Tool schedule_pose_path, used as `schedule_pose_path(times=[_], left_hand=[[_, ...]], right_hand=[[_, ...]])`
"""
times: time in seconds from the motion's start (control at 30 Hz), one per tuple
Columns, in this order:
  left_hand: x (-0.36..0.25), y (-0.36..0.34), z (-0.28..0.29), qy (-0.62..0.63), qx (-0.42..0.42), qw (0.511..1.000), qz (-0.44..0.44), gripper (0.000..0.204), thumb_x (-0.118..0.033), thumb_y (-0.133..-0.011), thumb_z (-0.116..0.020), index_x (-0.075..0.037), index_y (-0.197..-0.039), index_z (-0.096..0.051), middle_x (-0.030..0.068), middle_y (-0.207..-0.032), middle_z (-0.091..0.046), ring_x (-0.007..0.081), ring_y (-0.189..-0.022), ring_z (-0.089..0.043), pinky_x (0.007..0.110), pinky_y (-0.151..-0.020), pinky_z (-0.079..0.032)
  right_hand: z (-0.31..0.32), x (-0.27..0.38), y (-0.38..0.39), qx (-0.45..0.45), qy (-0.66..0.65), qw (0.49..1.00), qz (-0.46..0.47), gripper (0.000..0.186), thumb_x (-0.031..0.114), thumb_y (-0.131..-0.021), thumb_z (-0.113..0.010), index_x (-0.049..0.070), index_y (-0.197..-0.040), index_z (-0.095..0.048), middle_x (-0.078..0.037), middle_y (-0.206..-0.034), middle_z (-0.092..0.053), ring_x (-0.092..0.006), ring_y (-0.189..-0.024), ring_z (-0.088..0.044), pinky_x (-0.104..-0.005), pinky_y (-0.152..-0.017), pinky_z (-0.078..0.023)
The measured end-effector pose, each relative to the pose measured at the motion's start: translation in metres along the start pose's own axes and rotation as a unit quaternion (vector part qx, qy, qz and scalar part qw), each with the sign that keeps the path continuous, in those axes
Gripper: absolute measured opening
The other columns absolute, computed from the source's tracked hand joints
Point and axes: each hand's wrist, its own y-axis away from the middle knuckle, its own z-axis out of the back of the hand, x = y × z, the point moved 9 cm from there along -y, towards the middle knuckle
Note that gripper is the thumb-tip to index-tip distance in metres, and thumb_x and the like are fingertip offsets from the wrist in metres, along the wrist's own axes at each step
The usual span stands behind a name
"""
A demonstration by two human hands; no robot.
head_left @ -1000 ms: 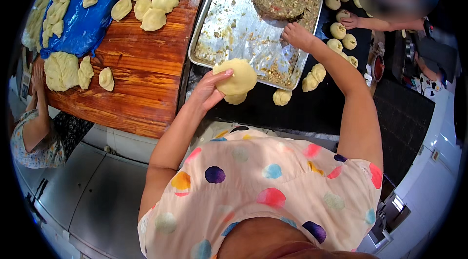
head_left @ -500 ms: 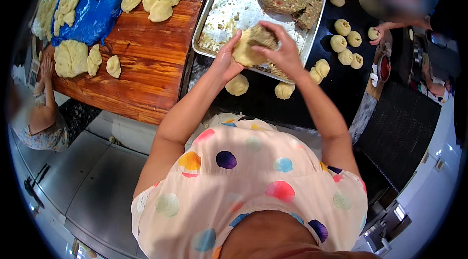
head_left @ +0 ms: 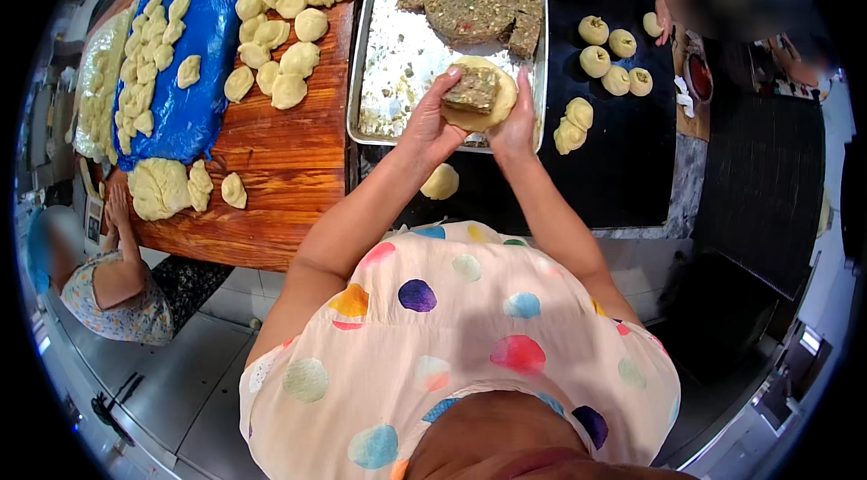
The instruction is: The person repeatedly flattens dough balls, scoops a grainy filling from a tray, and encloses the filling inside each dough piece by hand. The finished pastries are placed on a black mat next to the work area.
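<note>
A flat round of dough (head_left: 503, 99) rests across my two hands, over the near edge of the metal tray (head_left: 357, 126). On it sits a lump of chunky greenish-brown filling (head_left: 472, 89). My left hand (head_left: 430, 125) grips the dough from the left, its thumb against the filling. The dough's right edge is held by my right hand (head_left: 515, 123), thumb pointing up along the rim. Beneath the dough, most of my fingers are hidden. A larger mass of the same filling (head_left: 465, 12) lies farther back in the tray.
Dough pieces (head_left: 289, 90) cover part of the wooden tabletop (head_left: 271, 141), beside blue plastic sheeting (head_left: 194, 28). Filled balls (head_left: 594, 62) and other dough (head_left: 440, 182) lie on the black surface (head_left: 623, 164). Co-workers are at the left (head_left: 113, 286) and far right.
My right hand has moved from the filling to the dough's right edge. The filling now sits on the dough. The view has shifted, showing more of the far table.
</note>
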Motion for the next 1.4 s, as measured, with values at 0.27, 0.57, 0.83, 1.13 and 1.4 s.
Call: schedule_pose_path(times=[0.27,0.57,0.83,1.13,1.4], left_hand=[[0.005,-0.013,-0.005,-0.123,0.002,0.99,-0.065,0.037,-0.024,-0.094,-0.061,-0.013,-0.125,-0.046,0.0053,-0.118,-0.054,0.0205,-0.11,-0.056,0.043,-0.091,-0.052],[0.004,-0.014,0.005,-0.125,-0.016,0.992,-0.009,0.032,-0.027,-0.098,-0.055,-0.013,-0.126,-0.047,0.0061,-0.118,-0.056,0.0215,-0.107,-0.058,0.041,-0.088,-0.052],[0.009,-0.024,0.031,-0.191,-0.084,0.977,-0.039,0.034,-0.033,-0.1,-0.051,-0.014,-0.127,-0.048,0.0092,-0.118,-0.056,0.0236,-0.108,-0.058,0.045,-0.085,-0.052],[0.002,-0.02,0.018,-0.161,-0.055,0.984,0.05,0.072,-0.068,-0.092,-0.039,-0.012,-0.137,-0.046,0.0118,-0.137,-0.051,0.0293,-0.125,-0.051,0.05,-0.105,-0.041],[-0.009,-0.043,0.063,-0.256,-0.051,0.958,-0.118,0.043,-0.045,-0.104,-0.032,-0.009,-0.105,-0.057,0.0099,-0.1,-0.061,0.0238,-0.092,-0.06,0.039,-0.084,-0.051]], right_hand=[[-0.009,0.018,-0.001,-0.07,0.111,0.987,0.092,0.03,0.027,-0.096,-0.057,0.0,-0.105,-0.066,-0.004,-0.1,-0.064,-0.0118,-0.092,-0.057,-0.0278,-0.084,-0.044],[0.005,-0.006,-0.012,-0.031,0.065,0.997,-0.036,0.039,0.033,-0.098,-0.054,-0.003,-0.11,-0.067,-0.007,-0.104,-0.066,-0.0124,-0.092,-0.06,-0.0271,-0.086,-0.046],[-0.003,0.012,0.0,-0.078,0.297,0.929,0.208,0.023,0.014,-0.093,-0.061,-0.002,-0.107,-0.068,-0.006,-0.096,-0.07,-0.0116,-0.087,-0.061,-0.0269,-0.081,-0.049],[0.008,-0.007,-0.035,0.042,0.102,0.994,-0.017,0.07,0.056,-0.101,-0.029,-0.003,-0.13,-0.053,-0.012,-0.12,-0.062,-0.0196,-0.111,-0.059,-0.0327,-0.101,-0.042],[-0.058,0.017,0.032,-0.04,0.5,0.773,0.389,0.027,0.034,-0.089,-0.058,0.01,-0.087,-0.069,-0.012,-0.086,-0.067,-0.0339,-0.084,-0.062,-0.0435,-0.075,-0.05]])
